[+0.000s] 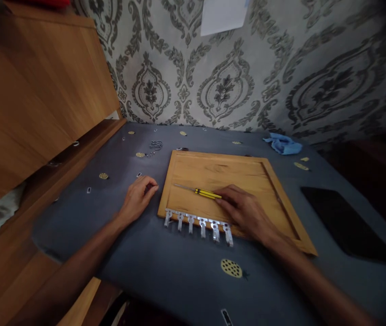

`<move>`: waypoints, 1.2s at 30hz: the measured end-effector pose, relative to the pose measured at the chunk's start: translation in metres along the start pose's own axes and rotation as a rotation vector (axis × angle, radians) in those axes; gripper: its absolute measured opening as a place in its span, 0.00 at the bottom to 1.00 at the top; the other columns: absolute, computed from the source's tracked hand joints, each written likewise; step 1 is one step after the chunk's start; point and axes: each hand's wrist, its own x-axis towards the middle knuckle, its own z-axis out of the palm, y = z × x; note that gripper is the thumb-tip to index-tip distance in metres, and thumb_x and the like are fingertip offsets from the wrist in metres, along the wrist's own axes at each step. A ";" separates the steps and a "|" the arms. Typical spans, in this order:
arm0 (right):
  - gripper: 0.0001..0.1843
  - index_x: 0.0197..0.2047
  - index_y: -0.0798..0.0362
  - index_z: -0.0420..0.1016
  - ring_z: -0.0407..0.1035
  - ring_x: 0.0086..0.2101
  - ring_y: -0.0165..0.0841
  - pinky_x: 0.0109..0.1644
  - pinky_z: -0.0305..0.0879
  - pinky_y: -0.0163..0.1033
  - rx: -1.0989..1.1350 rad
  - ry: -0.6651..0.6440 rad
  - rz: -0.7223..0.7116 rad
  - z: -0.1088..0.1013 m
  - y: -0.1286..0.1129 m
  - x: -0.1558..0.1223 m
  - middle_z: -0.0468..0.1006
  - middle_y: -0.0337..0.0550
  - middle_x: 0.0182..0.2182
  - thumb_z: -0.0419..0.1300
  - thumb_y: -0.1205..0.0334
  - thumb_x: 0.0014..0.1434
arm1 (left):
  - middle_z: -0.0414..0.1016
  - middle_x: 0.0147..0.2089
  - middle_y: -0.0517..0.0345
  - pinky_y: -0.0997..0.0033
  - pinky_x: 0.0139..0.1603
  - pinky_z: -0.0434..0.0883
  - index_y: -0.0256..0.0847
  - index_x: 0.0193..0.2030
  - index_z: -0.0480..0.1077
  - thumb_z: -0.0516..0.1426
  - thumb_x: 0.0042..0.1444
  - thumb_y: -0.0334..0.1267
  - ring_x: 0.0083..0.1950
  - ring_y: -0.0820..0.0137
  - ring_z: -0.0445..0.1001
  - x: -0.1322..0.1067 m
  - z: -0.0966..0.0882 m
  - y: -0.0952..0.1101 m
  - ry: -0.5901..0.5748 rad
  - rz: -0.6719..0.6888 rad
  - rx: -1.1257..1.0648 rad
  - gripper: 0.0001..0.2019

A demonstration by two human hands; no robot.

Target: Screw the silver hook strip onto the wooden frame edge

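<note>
My right hand (245,210) rests over a framed wooden panel (220,172), its fingertips closed on the handle end of a yellow-and-black screwdriver (206,193). The thin shaft points left across the panel. Along the panel's near edge sits a metal hook rail (190,218) with several silvery hooks hanging past the edge. To the left of the panel, just off its corner, my left hand (137,197) is on or just above the cloth. Its fingers are curled in toward the thumb, and whatever they may hold is hidden.
Several loose metal hooks (156,145) and small screws (151,155) lie at the back left of the dark patterned tablecloth (179,280). A blue cloth (284,144) sits at the back right, near a flat black object (345,222). A wooden cabinet (50,77) borders the left side.
</note>
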 end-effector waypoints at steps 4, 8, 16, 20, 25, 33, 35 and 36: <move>0.12 0.43 0.51 0.77 0.73 0.36 0.37 0.41 0.71 0.43 0.028 0.019 -0.027 -0.001 0.001 0.000 0.77 0.46 0.37 0.52 0.62 0.63 | 0.72 0.34 0.60 0.71 0.39 0.66 0.42 0.34 0.67 0.53 0.61 0.34 0.37 0.70 0.70 0.000 0.001 -0.001 0.008 0.018 0.015 0.04; 0.12 0.44 0.52 0.76 0.74 0.37 0.36 0.41 0.72 0.42 0.060 0.044 -0.063 0.005 -0.004 0.001 0.77 0.46 0.37 0.52 0.62 0.63 | 0.71 0.33 0.60 0.71 0.40 0.66 0.42 0.35 0.66 0.53 0.61 0.34 0.36 0.70 0.69 -0.001 0.003 -0.002 0.009 0.044 0.028 0.04; 0.12 0.44 0.51 0.76 0.75 0.39 0.39 0.41 0.75 0.45 0.094 0.168 -0.040 0.008 0.001 -0.005 0.78 0.48 0.41 0.55 0.56 0.63 | 0.71 0.35 0.58 0.68 0.41 0.66 0.42 0.36 0.66 0.52 0.63 0.35 0.38 0.68 0.69 -0.003 0.004 -0.003 -0.027 0.100 0.067 0.04; 0.16 0.50 0.51 0.75 0.74 0.45 0.42 0.48 0.73 0.49 0.000 0.049 -0.093 0.011 0.002 -0.001 0.76 0.50 0.48 0.53 0.55 0.64 | 0.70 0.35 0.58 0.66 0.43 0.65 0.42 0.37 0.66 0.52 0.64 0.36 0.39 0.67 0.68 -0.003 0.007 -0.003 -0.059 0.128 0.086 0.05; 0.15 0.47 0.50 0.76 0.75 0.41 0.41 0.45 0.73 0.47 -0.047 -0.044 -0.096 0.011 0.003 0.005 0.78 0.49 0.43 0.50 0.59 0.63 | 0.71 0.36 0.58 0.66 0.44 0.66 0.42 0.36 0.65 0.51 0.65 0.37 0.39 0.67 0.68 -0.001 0.008 -0.004 -0.073 0.159 0.106 0.06; 0.15 0.46 0.50 0.75 0.75 0.40 0.40 0.44 0.73 0.46 -0.068 0.008 -0.124 0.004 0.007 0.000 0.78 0.49 0.41 0.50 0.59 0.63 | 0.70 0.37 0.57 0.66 0.44 0.65 0.42 0.38 0.65 0.51 0.65 0.36 0.40 0.66 0.67 0.000 0.011 -0.009 -0.073 0.185 0.136 0.05; 0.15 0.47 0.49 0.75 0.75 0.40 0.40 0.44 0.73 0.46 -0.063 -0.001 -0.134 0.005 0.006 0.000 0.77 0.48 0.42 0.50 0.60 0.63 | 0.70 0.37 0.57 0.66 0.45 0.65 0.42 0.37 0.65 0.51 0.65 0.36 0.40 0.66 0.67 0.000 0.012 -0.010 -0.073 0.183 0.143 0.05; 0.15 0.47 0.49 0.75 0.75 0.40 0.40 0.44 0.73 0.46 -0.057 -0.006 -0.138 0.005 0.005 0.000 0.77 0.48 0.42 0.50 0.60 0.63 | 0.70 0.37 0.57 0.66 0.45 0.65 0.42 0.37 0.65 0.51 0.65 0.35 0.40 0.66 0.67 0.000 0.012 -0.010 -0.071 0.182 0.146 0.05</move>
